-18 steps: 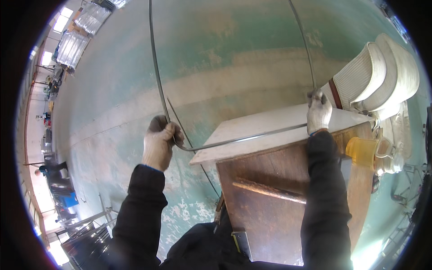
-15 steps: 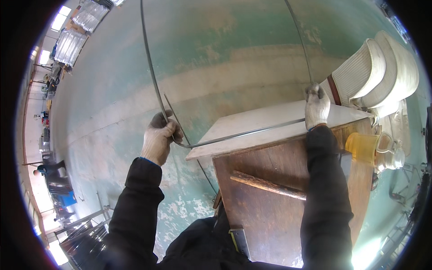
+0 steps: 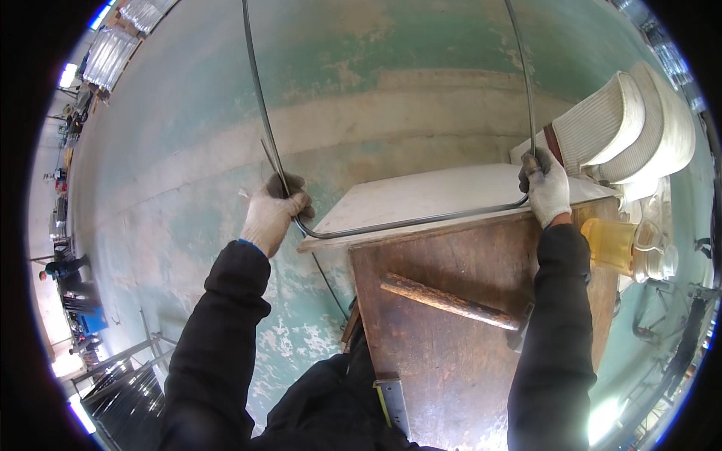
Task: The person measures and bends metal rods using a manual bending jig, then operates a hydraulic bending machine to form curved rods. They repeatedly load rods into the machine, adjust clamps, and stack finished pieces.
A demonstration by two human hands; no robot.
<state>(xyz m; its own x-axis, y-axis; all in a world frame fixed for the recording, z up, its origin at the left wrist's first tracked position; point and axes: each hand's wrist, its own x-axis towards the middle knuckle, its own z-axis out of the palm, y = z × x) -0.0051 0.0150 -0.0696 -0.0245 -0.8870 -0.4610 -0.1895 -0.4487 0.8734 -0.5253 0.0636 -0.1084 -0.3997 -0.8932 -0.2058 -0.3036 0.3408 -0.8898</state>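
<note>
A thin U-shaped metal rod (image 3: 391, 225) is held up in front of me, its two long legs running up past the far edge of the view. My left hand (image 3: 277, 213), in a whitish glove with grey fingertips, grips the rod just above its left bend. In a matching glove, my right hand (image 3: 547, 188) is closed round the other leg, just above the right bend. The rod's cross part passes above the near edge of a white board (image 3: 429, 197) on the wooden table. A wooden-handled hammer (image 3: 450, 301) lies on the tabletop, its head partly hidden by my right forearm.
White ribbed cushion-like pieces (image 3: 602, 131) and a clear jug of yellow liquid (image 3: 608, 244) stand at the right. Another thin rod (image 3: 329, 282) slants beside the wooden table (image 3: 436, 368). A person (image 3: 64, 272) is far off at left, near metal racks (image 3: 128, 402).
My right hand has shifted from the rod's cross part to its right leg and slightly right. The rod has turned so both bends show. My left hand keeps its grip.
</note>
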